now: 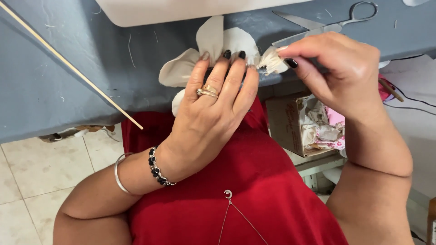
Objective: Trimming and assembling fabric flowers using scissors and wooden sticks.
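A cream fabric flower [213, 45] with several rounded petals lies at the edge of a blue-grey table [68, 59]. My left hand [213, 104] holds it from the near side, fingers spread over the petals. My right hand [336, 68] pinches a small gathered cream fabric piece [272, 61] between thumb and fingers, right beside the flower's right side. Both hands have dark nails; the left wears rings and bracelets.
Silver scissors [331, 22] lie on the table behind my right hand. A thin wooden stick [68, 68] crosses the table diagonally at left. A white object [181, 9] sits at the table's far edge. A cardboard box [295, 122] with fabric scraps stands below right.
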